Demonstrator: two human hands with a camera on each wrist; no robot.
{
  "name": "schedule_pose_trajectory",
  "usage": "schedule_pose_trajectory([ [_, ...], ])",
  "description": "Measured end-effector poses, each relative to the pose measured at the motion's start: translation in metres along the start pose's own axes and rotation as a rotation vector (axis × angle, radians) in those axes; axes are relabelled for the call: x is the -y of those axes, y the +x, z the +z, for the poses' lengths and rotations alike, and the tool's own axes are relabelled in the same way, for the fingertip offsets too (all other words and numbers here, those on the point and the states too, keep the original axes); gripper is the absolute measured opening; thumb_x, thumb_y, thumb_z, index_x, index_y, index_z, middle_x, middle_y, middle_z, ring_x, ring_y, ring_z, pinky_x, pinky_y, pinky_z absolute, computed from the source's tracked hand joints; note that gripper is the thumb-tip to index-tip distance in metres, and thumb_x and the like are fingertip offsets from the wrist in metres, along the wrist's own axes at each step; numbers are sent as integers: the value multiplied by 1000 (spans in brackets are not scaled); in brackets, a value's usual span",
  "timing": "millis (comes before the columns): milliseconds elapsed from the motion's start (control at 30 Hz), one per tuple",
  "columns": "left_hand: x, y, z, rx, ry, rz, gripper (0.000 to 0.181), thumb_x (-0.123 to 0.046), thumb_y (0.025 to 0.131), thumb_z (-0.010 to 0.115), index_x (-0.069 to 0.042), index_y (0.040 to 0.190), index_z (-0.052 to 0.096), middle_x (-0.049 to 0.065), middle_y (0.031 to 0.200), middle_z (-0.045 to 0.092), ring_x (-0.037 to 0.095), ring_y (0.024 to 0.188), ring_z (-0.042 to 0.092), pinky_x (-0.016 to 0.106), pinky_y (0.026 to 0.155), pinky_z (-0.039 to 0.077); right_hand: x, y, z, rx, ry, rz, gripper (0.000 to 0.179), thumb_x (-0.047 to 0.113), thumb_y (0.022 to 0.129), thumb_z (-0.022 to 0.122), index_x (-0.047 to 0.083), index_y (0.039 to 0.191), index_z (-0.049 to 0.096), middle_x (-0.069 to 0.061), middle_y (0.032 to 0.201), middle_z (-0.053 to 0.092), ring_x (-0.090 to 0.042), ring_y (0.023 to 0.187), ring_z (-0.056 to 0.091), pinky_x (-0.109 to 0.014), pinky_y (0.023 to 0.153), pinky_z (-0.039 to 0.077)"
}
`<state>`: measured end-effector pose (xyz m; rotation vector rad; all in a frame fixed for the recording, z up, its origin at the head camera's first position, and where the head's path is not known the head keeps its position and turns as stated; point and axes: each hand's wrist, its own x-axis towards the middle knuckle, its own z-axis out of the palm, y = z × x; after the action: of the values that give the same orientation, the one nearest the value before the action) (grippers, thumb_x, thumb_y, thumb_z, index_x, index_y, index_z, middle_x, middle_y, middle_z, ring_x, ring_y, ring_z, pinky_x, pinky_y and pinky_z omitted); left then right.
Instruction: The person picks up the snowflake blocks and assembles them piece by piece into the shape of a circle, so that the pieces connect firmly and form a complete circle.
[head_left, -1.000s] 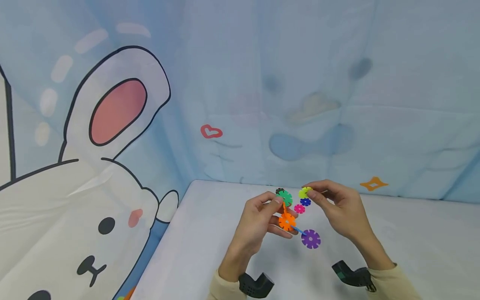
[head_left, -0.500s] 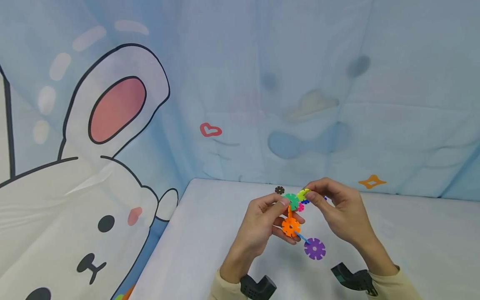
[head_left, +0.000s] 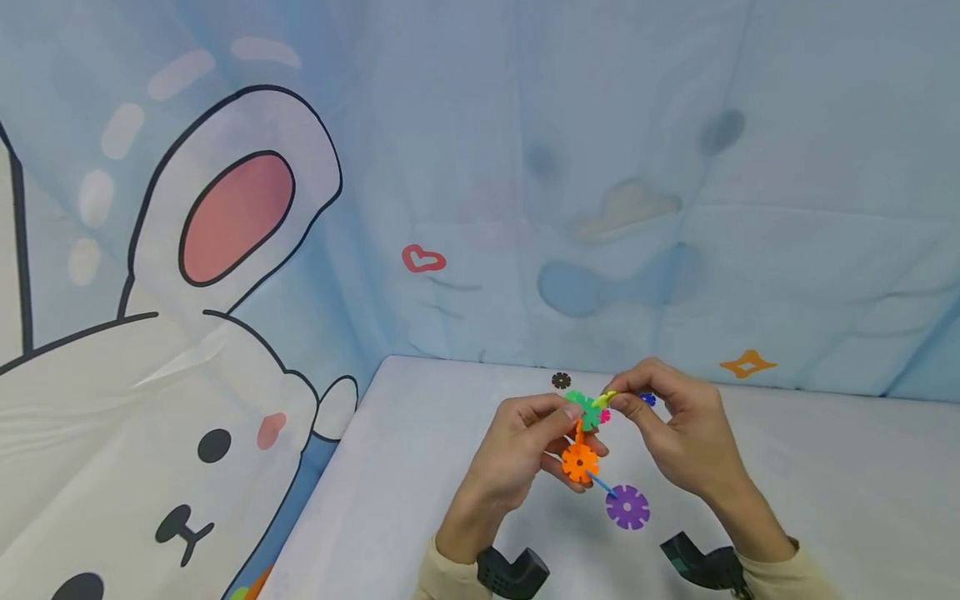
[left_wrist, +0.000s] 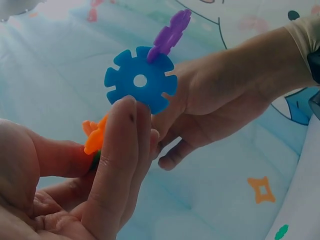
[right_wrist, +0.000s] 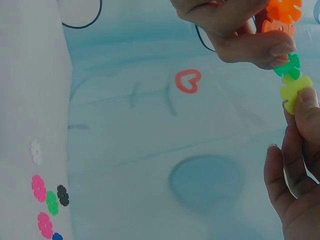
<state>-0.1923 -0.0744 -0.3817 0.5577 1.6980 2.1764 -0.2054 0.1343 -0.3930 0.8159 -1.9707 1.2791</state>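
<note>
My left hand (head_left: 517,454) pinches a green notched plastic disc (head_left: 589,419) between thumb and forefinger, its other fingers extended behind the chain. From the green disc hang an upright orange disc, then a flat-facing orange disc (head_left: 572,463), a blue disc (left_wrist: 125,80) and a purple disc (head_left: 628,518). In the head view the blue one shows edge-on. With thumb and forefinger, my right hand (head_left: 678,425) pinches a yellow disc (head_left: 604,399), tilted nearly edge-on, at the green disc's upper right rim. In the right wrist view the yellow disc overlaps the green one.
Loose discs lie at the back of the white table (head_left: 420,417): a black one (head_left: 561,381), a pink one (head_left: 604,416) and a blue one (head_left: 648,400). A white disc (right_wrist: 36,152) shows in the right wrist view. A printed curtain (head_left: 480,167) rises behind the table.
The yellow disc was apart from the green one; the two have come together at their rims, and the yellow has turned edge-on. The chain and left hand have shifted slightly right and down.
</note>
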Motion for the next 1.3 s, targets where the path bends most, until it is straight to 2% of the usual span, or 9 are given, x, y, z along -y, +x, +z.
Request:
schedule_pose_trajectory([
  [200, 0, 0, -1, -14, -12, -6, 34, -14, 110, 56, 17, 117, 66, 10, 86, 79, 10, 67, 75, 32, 56, 64, 0, 0, 4, -26, -53, -7, 37, -23, 75, 80, 11, 90, 74, -2, 85, 74, -5, 71, 56, -15, 67, 46],
  [500, 2, 1, -3, -51, 22, 1, 32, -13, 110, 56, 16, 116, 68, 23, 89, 77, 11, 62, 71, 31, 55, 64, 0, -1, 12, -52, -112, -32, 40, -25, 71, 82, 8, 92, 77, -3, 85, 75, -5, 75, 60, -10, 69, 48],
  [600, 0, 2, -8, -75, 51, 16, 33, -16, 111, 55, 15, 114, 67, 24, 95, 77, 12, 66, 73, 33, 58, 65, -1, 0, 15, -28, -109, 3, 44, -21, 76, 81, 7, 110, 79, -3, 94, 76, -5, 79, 62, -7, 77, 50],
  [700, -4, 3, -19, -139, 64, 26, 28, -16, 111, 54, 9, 109, 65, 22, 99, 78, 15, 70, 75, 36, 59, 66, -7, -1, 19, 12, -135, 55, 57, -13, 83, 81, 8, 135, 71, -6, 113, 76, -7, 86, 68, -5, 87, 51],
  [800, -7, 2, -35, -239, 54, 35, 21, -15, 111, 51, 1, 104, 61, 20, 100, 80, 17, 70, 77, 35, 58, 65, -22, -7, 25, 70, -182, 127, 61, -6, 89, 80, 8, 145, 63, -9, 123, 75, -13, 89, 72, -11, 86, 57],
  [933, -10, 0, -55, -338, 21, 34, 16, -14, 111, 49, -4, 100, 56, 19, 100, 80, 18, 67, 76, 35, 60, 66, -48, -20, 39, 278, -254, 283, 44, 6, 95, 77, 4, 138, 67, -13, 124, 74, -24, 98, 73, -38, 85, 65],
  [1067, -9, 1, -64, -347, -17, 19, 15, -14, 110, 49, -5, 99, 53, 19, 102, 81, 18, 70, 77, 37, 64, 67, -67, -33, 60, 519, -325, 405, 38, 17, 99, 75, -1, 132, 69, -22, 134, 68, -41, 122, 66, -61, 101, 58],
  [1133, -8, 2, -63, -340, -33, 14, 15, -13, 110, 49, -5, 98, 53, 18, 101, 81, 18, 70, 77, 38, 64, 67, -73, -37, 71, 577, -329, 434, 40, 18, 99, 75, -2, 134, 68, -24, 137, 66, -45, 130, 60, -64, 108, 53],
  [1300, -6, 5, -58, -328, -66, 0, 14, -12, 109, 47, -6, 99, 54, 19, 101, 81, 16, 65, 73, 39, 64, 67, -84, -39, 93, 655, -350, 392, 43, 15, 100, 74, 3, 140, 66, -21, 145, 63, -45, 142, 51, -65, 115, 46],
])
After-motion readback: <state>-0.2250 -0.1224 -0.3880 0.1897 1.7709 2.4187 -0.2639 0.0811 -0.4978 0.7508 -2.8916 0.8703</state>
